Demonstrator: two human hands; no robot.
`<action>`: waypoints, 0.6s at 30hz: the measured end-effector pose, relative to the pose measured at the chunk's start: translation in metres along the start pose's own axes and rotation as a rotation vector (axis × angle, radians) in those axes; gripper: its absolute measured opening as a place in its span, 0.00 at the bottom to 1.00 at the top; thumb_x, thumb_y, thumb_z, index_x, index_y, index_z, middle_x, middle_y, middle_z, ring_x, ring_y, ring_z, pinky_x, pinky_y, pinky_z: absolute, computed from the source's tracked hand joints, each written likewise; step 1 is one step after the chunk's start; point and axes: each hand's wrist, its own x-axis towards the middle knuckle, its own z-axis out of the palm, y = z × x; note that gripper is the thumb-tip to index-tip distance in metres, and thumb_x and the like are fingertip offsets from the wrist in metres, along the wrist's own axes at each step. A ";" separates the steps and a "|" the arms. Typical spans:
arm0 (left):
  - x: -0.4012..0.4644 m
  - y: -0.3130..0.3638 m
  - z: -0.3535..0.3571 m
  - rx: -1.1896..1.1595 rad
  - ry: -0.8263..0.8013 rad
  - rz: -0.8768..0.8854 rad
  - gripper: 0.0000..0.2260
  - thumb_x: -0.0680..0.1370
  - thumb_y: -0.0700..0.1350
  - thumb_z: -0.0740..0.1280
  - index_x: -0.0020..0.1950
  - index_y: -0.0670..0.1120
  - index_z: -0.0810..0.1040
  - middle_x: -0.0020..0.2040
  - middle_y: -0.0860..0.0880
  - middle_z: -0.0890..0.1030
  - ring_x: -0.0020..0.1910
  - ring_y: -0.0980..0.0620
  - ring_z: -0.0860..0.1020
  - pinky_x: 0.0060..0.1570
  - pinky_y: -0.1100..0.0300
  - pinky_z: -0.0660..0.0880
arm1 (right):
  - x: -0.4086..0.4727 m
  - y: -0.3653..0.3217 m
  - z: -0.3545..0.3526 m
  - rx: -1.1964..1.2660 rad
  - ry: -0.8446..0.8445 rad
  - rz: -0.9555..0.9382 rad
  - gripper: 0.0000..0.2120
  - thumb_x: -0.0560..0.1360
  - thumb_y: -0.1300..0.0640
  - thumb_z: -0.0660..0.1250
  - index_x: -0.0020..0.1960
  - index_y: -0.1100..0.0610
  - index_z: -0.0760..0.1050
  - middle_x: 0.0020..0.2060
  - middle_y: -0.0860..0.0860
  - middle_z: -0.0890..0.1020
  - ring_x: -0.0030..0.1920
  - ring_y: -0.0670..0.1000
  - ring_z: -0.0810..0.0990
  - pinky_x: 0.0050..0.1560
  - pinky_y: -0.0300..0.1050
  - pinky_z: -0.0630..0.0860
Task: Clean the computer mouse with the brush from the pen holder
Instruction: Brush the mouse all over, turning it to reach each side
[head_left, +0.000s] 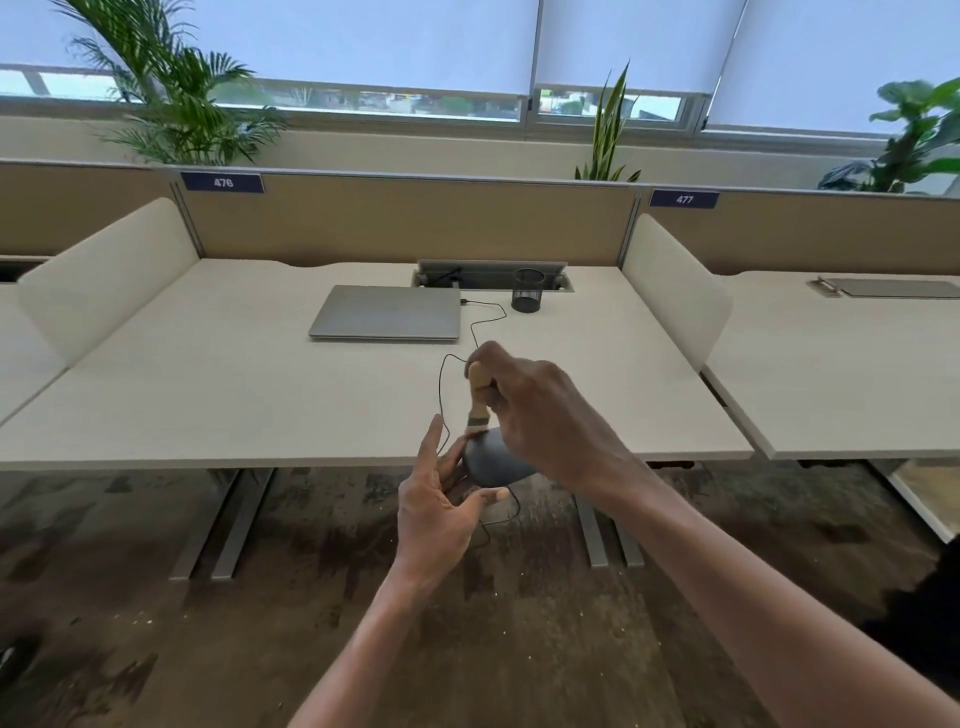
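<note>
Now brushing a mouse held off the desk

Near the front edge of the desk (208, 395), the left hand (436, 512) cradles a grey computer mouse (493, 462) in loosely curled fingers, lifted clear of the surface, likely so dust falls to the floor. The right hand (540, 415) is closed around the wooden handle of a small brush (479, 400), bristles down and touching the mouse's top. A thin black cable (480, 325) loops from the mouse back to a closed laptop (387, 312) farther away. Right of the laptop stands a black mesh pen holder (528, 290); its contents cannot be made out. Cleaning appears to be under way.
</note>
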 end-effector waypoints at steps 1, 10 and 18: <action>0.000 0.001 0.001 -0.001 0.000 0.001 0.47 0.67 0.37 0.80 0.80 0.47 0.58 0.60 0.54 0.79 0.52 0.74 0.78 0.56 0.74 0.73 | -0.002 -0.003 0.002 -0.004 -0.030 -0.027 0.12 0.76 0.71 0.66 0.54 0.57 0.69 0.36 0.52 0.78 0.32 0.53 0.77 0.31 0.51 0.77; 0.006 -0.007 -0.005 0.037 0.064 -0.033 0.42 0.68 0.41 0.80 0.78 0.46 0.63 0.63 0.45 0.82 0.58 0.60 0.80 0.57 0.72 0.73 | -0.032 0.003 -0.015 0.049 -0.241 -0.212 0.15 0.74 0.74 0.67 0.53 0.57 0.72 0.38 0.43 0.73 0.31 0.45 0.72 0.28 0.38 0.72; 0.013 -0.007 -0.009 -0.014 0.088 0.014 0.35 0.67 0.44 0.79 0.72 0.48 0.71 0.65 0.49 0.79 0.63 0.54 0.80 0.59 0.54 0.79 | -0.045 0.034 -0.023 0.148 0.073 0.066 0.12 0.76 0.67 0.70 0.55 0.57 0.73 0.41 0.51 0.83 0.37 0.50 0.83 0.35 0.49 0.81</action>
